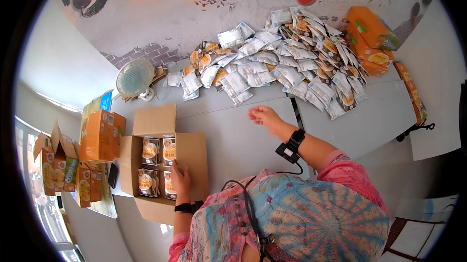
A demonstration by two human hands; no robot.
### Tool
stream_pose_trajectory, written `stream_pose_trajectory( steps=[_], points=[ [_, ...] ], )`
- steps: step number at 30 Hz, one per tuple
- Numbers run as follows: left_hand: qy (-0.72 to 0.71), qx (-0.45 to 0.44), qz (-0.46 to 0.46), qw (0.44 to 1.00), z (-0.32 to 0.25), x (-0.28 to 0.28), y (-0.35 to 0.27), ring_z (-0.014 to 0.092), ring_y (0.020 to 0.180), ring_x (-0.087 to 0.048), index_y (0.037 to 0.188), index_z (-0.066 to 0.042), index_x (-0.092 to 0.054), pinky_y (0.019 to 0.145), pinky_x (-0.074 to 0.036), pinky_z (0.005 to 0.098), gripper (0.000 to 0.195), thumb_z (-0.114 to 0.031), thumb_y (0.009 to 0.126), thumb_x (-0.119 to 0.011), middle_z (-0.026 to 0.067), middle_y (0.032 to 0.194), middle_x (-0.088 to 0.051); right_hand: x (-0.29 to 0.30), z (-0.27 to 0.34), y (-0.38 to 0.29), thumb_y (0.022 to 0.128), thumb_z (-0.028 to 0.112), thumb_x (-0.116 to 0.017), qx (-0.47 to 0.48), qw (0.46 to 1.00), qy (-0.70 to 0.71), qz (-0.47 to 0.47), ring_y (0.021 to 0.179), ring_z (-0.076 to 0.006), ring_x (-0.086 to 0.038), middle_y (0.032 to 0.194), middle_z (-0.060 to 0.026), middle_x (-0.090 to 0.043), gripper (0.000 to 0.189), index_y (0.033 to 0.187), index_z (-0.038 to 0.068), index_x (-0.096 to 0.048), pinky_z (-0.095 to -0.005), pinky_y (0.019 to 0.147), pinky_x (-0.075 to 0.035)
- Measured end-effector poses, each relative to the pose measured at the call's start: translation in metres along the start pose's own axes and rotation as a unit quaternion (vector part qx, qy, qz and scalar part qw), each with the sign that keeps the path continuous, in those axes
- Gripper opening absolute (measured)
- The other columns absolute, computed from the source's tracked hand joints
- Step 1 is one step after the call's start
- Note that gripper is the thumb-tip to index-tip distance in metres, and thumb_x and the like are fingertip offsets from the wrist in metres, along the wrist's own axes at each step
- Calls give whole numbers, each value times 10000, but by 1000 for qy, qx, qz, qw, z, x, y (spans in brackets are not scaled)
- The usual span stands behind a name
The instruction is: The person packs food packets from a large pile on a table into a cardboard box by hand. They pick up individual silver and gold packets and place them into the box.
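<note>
An opened cardboard box [192,167] with its flaps spread holds upright stacks of printed food sachets [147,182] in several groups. My left hand [181,180] is at the box's right inner edge, fingers over the right-hand sachets and thumb beside the flap. Whether it grips the wall or a sachet cannot be made out. My right hand [265,117] hovers above the grey table [233,134], fingers loosely bent, with nothing visible in it. Beyond it spreads a large heap of loose sachets [262,57], many with their pale backs up.
A small white fan [135,79] stands at the back left. Orange printed cartons [100,136] are left of the box, some with raised flaps. More orange cartons [372,37] are stacked right of the heap. A dark gap [296,110] separates two tabletops.
</note>
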State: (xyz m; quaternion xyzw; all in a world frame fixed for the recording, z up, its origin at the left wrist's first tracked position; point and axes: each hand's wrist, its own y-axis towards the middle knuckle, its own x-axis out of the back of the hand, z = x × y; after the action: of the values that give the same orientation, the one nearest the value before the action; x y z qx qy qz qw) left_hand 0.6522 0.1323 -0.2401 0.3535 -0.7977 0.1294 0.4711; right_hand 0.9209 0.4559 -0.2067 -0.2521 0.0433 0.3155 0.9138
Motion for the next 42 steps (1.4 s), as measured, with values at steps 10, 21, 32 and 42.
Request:
stream_pose_trajectory(
  steps=[10,21,32,42],
  points=[
    [54,45,7,997,-13,-4,2,382,1171,-454,1364,-63,-325,949,-394,436,666,-167,792,-650,204,1305,-458,54,54,131,770,129,-643,348,755,-523,-189,1211,-318,-432,1254,-152,-512,446,1196,68,-524,-415,971,-367],
    [75,29,13,997,-9,-6,3,394,1155,-461,1355,-33,-317,938,-397,444,677,-161,784,-658,214,1286,-463,56,58,193,925,150,-420,232,630,-712,-206,1345,-287,-271,1435,-102,-337,451,1374,147,-381,-529,1074,-192],
    [72,13,3,997,-12,-5,2,397,1145,-470,1344,-8,-324,943,-394,438,663,-143,786,-655,224,1275,-469,65,59,186,904,152,-419,280,596,-731,-177,1274,-301,-387,1363,-85,-446,422,1325,128,-430,-481,1041,-289],
    [69,9,-11,998,-17,-5,0,391,1160,-457,1358,-26,-314,955,-388,443,670,-137,789,-650,221,1292,-462,83,68,149,889,123,-455,329,623,-695,-144,1213,-295,-464,1312,-90,-505,397,1286,104,-465,-403,1003,-369]
  ],
)
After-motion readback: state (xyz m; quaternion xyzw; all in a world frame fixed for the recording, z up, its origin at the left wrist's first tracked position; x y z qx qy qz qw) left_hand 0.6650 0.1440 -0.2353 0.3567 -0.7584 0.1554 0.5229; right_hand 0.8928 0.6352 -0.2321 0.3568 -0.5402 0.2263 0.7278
